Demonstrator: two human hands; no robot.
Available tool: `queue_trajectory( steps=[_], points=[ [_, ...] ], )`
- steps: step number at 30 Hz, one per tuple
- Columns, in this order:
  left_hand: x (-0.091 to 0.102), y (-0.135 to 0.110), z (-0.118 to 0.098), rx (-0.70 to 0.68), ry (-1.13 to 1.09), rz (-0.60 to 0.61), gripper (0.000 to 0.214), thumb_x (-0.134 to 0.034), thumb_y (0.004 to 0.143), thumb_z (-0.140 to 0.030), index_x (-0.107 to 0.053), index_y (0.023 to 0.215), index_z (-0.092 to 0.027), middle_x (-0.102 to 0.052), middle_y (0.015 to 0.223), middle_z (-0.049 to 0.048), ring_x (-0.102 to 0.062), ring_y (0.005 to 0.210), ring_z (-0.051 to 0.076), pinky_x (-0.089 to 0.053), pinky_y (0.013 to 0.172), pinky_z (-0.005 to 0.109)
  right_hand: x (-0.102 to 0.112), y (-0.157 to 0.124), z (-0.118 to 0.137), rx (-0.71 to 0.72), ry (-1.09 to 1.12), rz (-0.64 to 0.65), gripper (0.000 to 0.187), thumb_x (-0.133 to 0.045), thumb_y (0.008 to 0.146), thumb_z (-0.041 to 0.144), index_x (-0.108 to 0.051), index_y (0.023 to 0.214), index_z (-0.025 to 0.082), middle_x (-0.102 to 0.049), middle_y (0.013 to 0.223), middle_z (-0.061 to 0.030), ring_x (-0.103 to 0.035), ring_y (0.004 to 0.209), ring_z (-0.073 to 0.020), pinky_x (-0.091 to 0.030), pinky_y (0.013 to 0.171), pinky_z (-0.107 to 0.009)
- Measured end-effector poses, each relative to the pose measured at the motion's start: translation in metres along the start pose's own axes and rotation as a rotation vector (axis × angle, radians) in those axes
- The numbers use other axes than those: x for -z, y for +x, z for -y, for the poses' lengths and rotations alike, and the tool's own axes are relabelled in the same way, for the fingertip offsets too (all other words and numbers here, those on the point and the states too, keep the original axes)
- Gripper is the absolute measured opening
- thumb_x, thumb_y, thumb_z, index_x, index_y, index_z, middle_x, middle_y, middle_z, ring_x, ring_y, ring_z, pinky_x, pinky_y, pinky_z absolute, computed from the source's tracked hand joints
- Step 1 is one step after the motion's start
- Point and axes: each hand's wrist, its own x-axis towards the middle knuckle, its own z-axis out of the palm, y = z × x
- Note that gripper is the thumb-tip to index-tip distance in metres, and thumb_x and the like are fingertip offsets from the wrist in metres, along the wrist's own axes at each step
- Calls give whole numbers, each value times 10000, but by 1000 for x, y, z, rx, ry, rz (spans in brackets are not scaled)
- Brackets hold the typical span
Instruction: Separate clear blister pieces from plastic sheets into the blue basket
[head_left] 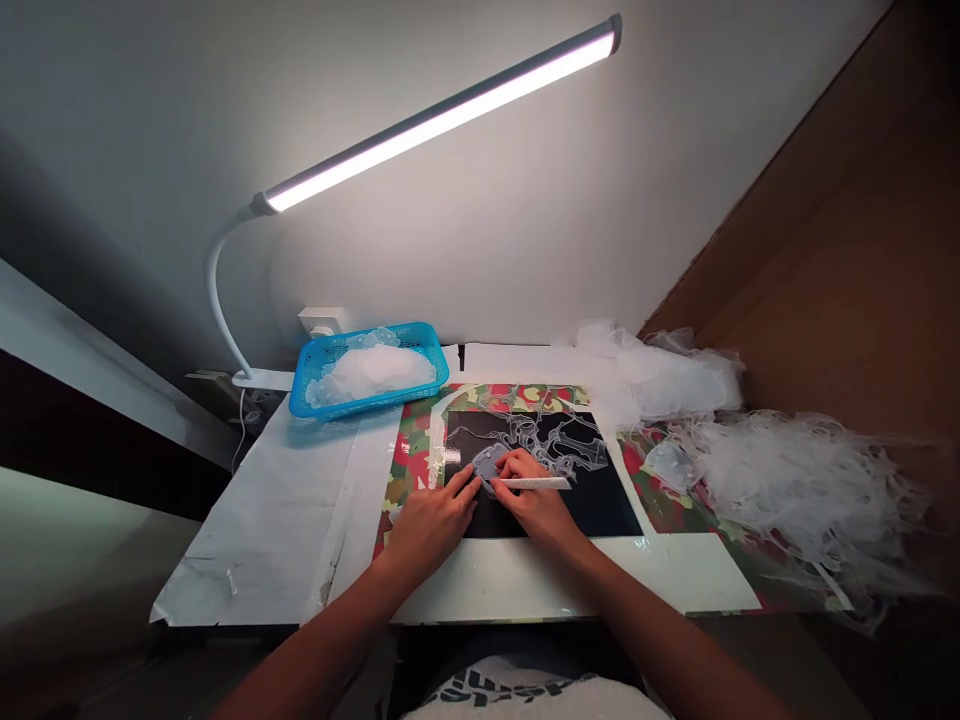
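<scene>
On a black mat [510, 524] lies a small translucent, rounded piece [489, 462] that looks like thin plastic or silicone. My left hand [442, 508] holds its left and near edge against the mat with the fingertips. In my right hand [534, 492] is a slim white pen-shaped tool [538, 484], pinched between the fingers, its back end pointing right. The tool's tip is hidden at the piece's right side, so I cannot tell whether it is a blade. Thin clear trimmed strips [559, 440] lie tangled just beyond my right hand.
A blue basket [301, 395] of translucent pieces [375, 368] stands at the back left. Heaps of clear offcuts [810, 490] and a pale plastic pile [667, 375] lie at right. A lit lamp [442, 118] hangs over the table. Behind is a wall.
</scene>
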Motion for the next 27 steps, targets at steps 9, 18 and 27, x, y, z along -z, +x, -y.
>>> queue_trajectory(
  steps=[9, 18, 27],
  points=[
    [0, -2, -2, -49, 58, -10, 387, -367, 986, -251, -588, 1302, -207, -558, 1386, 119, -698, 798, 233, -484, 620, 333, -9, -1, 2, -9, -60, -34, 192, -555, 859, 233, -489, 679, 233, -553, 898, -29, -553, 808, -194, -430, 743, -340],
    [-6, -3, -2, -77, 160, -29, 371, -407, 957, -189, -585, 1282, -175, -536, 1402, 149, -691, 731, 189, -490, 597, 303, -21, -1, 4, 48, -340, -36, 141, -512, 863, 165, -500, 735, 222, -568, 951, -54, -563, 865, -205, -464, 773, -337],
    [0, -4, -7, -77, 242, 64, 423, -441, 894, -130, -585, 1290, -167, -463, 1468, 120, -697, 735, 194, -495, 568, 313, -28, -10, 0, 190, -661, 11, 126, -496, 906, 173, -532, 795, 221, -623, 918, -78, -582, 837, -239, -467, 737, -357]
  ],
)
